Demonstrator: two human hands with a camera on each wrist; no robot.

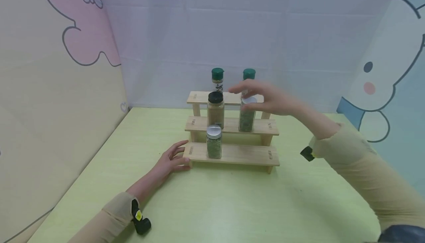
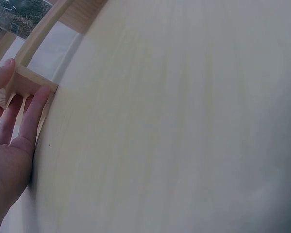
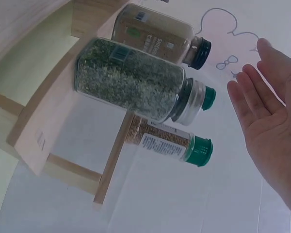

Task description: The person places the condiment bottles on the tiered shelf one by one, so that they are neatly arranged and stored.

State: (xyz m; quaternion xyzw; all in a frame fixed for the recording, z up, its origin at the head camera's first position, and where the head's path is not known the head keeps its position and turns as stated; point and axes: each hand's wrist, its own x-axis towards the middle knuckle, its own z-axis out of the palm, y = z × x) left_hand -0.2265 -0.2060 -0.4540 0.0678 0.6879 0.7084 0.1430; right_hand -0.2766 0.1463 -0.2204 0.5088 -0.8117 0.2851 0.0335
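A three-tier wooden rack (image 1: 245, 154) stands on the table. My left hand (image 1: 170, 160) holds the left end of its lowest shelf, with the thumb (image 2: 4, 73) at the board's edge and fingers against the leg. My right hand (image 1: 265, 97) is by the silver-lidded jar of green flakes (image 1: 246, 119) on the middle shelf's right. In the right wrist view, its fingers (image 3: 252, 92) are apart from the jars. A black-lidded jar of brown powder (image 1: 216, 114) stands left on that shelf. Below it is a smaller silver-lidded jar (image 1: 214, 145) of green flakes.
Two green-capped bottles stand on the top shelf, the left bottle (image 1: 217, 79) plainly seen and the right bottle (image 3: 160, 141) partly behind my right hand in the head view. A cloth backdrop (image 1: 199, 40) hangs close behind the rack. The pale table (image 1: 232, 202) stretches in front.
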